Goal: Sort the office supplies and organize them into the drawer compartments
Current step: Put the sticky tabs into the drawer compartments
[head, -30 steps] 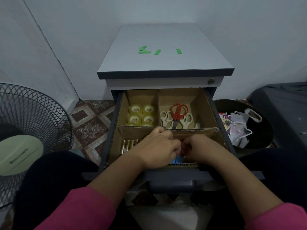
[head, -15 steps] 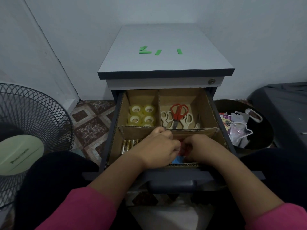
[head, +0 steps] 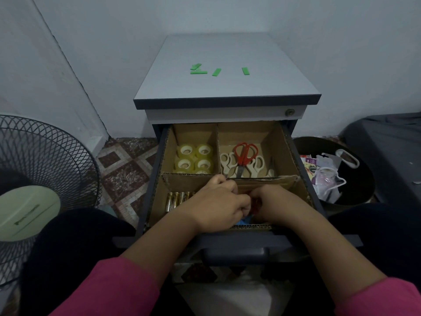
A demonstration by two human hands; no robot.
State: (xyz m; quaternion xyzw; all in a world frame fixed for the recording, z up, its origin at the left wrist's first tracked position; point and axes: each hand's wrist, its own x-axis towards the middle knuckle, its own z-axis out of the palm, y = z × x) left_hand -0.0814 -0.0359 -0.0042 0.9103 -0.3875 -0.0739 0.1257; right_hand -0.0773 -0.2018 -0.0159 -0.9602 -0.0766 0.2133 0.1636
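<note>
Cardboard dividers [head: 190,177] split drawer [head: 237,238] | far-left tape rolls [head: 194,158], far-right scissors [head: 245,156], near-left batteries [head: 176,199] | left hand [head: 216,206], right hand [head: 276,205] curled together over near-right compartment, pinching small red item [head: 255,205]; grip detail unclear | far-right corner bare.
</note>
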